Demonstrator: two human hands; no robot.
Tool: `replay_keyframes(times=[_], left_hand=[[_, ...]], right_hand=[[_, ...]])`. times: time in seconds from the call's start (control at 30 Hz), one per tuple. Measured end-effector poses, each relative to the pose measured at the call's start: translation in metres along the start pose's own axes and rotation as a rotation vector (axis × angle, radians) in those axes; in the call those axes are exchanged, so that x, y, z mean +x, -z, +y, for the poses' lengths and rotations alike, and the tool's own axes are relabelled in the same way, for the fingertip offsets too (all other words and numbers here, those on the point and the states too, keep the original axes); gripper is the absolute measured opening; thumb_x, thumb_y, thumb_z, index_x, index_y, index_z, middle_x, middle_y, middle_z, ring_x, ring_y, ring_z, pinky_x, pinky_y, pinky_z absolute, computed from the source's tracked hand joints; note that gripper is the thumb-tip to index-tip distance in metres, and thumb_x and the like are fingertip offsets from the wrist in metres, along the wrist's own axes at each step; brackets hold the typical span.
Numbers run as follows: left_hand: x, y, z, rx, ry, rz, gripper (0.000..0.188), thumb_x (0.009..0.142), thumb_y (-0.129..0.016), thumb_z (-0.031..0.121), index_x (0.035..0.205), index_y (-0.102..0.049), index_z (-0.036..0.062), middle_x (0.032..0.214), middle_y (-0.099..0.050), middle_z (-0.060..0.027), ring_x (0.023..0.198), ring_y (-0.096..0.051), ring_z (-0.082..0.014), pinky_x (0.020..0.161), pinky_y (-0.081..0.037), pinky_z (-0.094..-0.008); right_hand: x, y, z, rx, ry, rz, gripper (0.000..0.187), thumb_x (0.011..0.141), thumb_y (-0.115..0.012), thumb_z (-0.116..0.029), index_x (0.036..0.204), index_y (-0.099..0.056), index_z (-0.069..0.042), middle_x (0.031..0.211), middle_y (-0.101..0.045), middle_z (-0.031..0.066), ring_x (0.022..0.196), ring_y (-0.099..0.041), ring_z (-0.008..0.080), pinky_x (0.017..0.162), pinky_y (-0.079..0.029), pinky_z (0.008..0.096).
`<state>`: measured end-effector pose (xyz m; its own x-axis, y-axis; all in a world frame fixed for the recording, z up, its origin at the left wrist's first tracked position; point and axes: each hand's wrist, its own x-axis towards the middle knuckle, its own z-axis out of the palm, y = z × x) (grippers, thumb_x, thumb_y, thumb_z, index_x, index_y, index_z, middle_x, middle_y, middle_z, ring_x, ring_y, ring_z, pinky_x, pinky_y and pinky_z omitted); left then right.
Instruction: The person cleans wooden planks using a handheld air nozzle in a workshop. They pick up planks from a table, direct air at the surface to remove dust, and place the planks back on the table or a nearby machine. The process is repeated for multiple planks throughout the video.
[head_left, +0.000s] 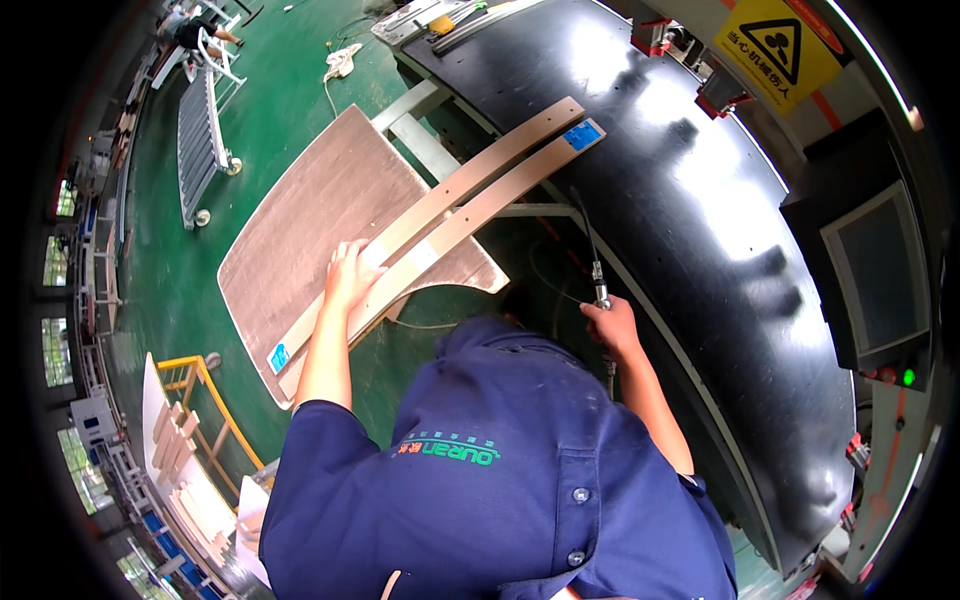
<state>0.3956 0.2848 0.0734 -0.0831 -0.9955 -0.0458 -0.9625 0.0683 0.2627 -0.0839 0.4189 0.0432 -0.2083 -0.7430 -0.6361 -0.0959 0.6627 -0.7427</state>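
Note:
Two long, slightly curved wooden strips lie side by side, the far strip (448,192) and the near strip (520,185). Small holes dot them, and a blue label sits on one end of each. Beneath them is a broad brown board (330,190) with rounded edges. My left hand (350,275) is closed over the strips toward their left end, fingers across the far one. In my right hand (610,325) is an air blow gun (600,285), its long thin nozzle pointing up toward the strips' right end. The nozzle is apart from the wood.
A large curved black tabletop (690,250) fills the right side, with a screen (880,270) beyond it. At lower left stands a yellow-framed cart (230,430) with wooden pieces beside it. Farther off are a wheeled grey rack (200,140), a white cloth (342,62) and another person (190,32).

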Motion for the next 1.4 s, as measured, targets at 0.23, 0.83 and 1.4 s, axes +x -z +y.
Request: replay_keyframes(times=[0.23,0.83,1.4], left_hand=[[0.005,0.004,-0.008,-0.028,-0.157,0.034,0.045,0.084,-0.078,0.02,0.123,-0.065,0.0031,0.116,-0.065,-0.0156,0.112,-0.06,-0.0366,0.095,-0.049,-0.0429],[-0.007,0.0,0.014,0.047,-0.02,0.229,0.046,0.072,-0.086,0.012,0.109,-0.059,0.0044,0.115,-0.055,-0.0139,0.113,-0.051,-0.0362,0.097,-0.046,-0.0465],[-0.004,-0.009,-0.001,0.043,-0.13,0.255,0.034,0.093,-0.067,0.021,0.125,-0.064,0.0094,0.108,-0.064,-0.0137,0.106,-0.06,-0.0358,0.094,-0.046,-0.0461]], right_hand=[[-0.005,0.006,0.001,0.03,-0.038,0.022,0.026,0.085,-0.074,-0.021,0.075,-0.059,-0.003,0.059,-0.061,0.0059,0.047,-0.057,0.0144,0.046,-0.044,0.0312],[-0.006,0.006,0.008,-0.01,-0.042,0.027,0.026,0.085,-0.075,-0.022,0.074,-0.06,-0.003,0.059,-0.062,0.0056,0.048,-0.057,0.0145,0.047,-0.044,0.0317],[-0.004,0.005,0.008,-0.001,-0.03,0.032,0.026,0.084,-0.075,-0.021,0.074,-0.06,-0.003,0.06,-0.062,0.0059,0.047,-0.057,0.0152,0.046,-0.044,0.0314]])
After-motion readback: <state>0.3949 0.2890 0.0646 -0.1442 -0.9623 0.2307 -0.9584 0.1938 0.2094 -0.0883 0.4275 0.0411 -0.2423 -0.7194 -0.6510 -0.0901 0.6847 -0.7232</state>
